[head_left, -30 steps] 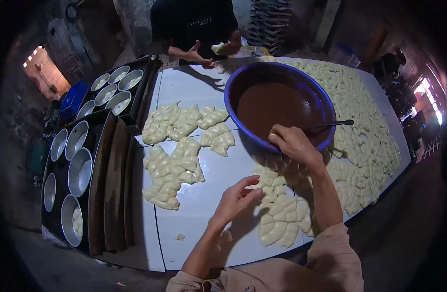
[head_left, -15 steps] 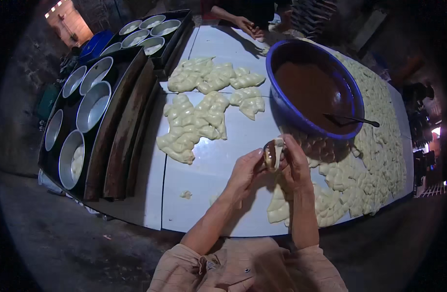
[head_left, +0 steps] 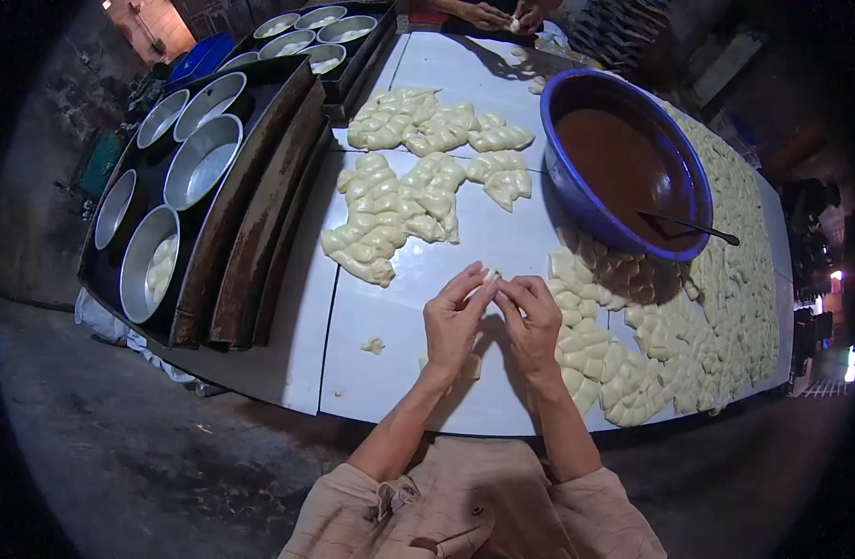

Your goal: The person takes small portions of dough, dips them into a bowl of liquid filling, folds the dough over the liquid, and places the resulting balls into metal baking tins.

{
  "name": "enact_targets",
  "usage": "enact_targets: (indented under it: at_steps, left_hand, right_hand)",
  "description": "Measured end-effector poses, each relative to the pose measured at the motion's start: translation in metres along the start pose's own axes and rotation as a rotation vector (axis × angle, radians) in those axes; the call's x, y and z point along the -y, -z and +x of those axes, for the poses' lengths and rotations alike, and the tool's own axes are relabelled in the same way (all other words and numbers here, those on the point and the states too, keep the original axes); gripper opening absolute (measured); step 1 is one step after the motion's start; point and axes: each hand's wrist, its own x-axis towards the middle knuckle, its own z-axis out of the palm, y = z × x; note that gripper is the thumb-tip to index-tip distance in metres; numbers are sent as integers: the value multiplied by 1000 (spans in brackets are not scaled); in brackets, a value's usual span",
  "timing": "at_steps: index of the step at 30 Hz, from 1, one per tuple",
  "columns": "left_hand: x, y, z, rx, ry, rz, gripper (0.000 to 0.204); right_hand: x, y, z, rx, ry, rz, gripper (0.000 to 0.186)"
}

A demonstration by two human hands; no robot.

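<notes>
My left hand (head_left: 454, 324) and my right hand (head_left: 530, 326) meet over the white table, fingers closed around a small pale dough piece (head_left: 492, 276); its filling, if any, is hidden. Sheets of lumpy pale dough (head_left: 400, 200) lie beyond my hands, and more dough pieces (head_left: 623, 363) cover the table to the right. A blue basin (head_left: 563, 140) of brown filling sits behind my right hand, with a dark-handled utensil (head_left: 707, 230) resting in it. A small dough scrap (head_left: 373, 345) is left of my hands.
On the left stand dark trays (head_left: 269, 233) holding round metal pans (head_left: 204, 163), some with dough inside. A co-worker's hands (head_left: 507, 19) hold something pale at the far edge. A blue crate (head_left: 199, 58) is behind the trays.
My right hand has come from the basin to join my left; the brown filling seen between my fingers is now covered by dough. The view has shifted, and the co-worker's hands have drawn together.
</notes>
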Motion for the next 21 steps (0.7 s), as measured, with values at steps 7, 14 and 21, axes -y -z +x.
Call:
enact_targets:
  at_steps: [7,14,21]
  left_hand:
    - [-38,16,21,228,369,-14,29]
    - [-40,18,-9,319,199,3,31]
    - [-30,27,-21,375,170,128,30]
  right_hand:
    - [6,19,-2,239,-435,559,25]
    - [-14,13,-9,76,84,514,28]
    - [-4,2,-21,-21,-62,541,15]
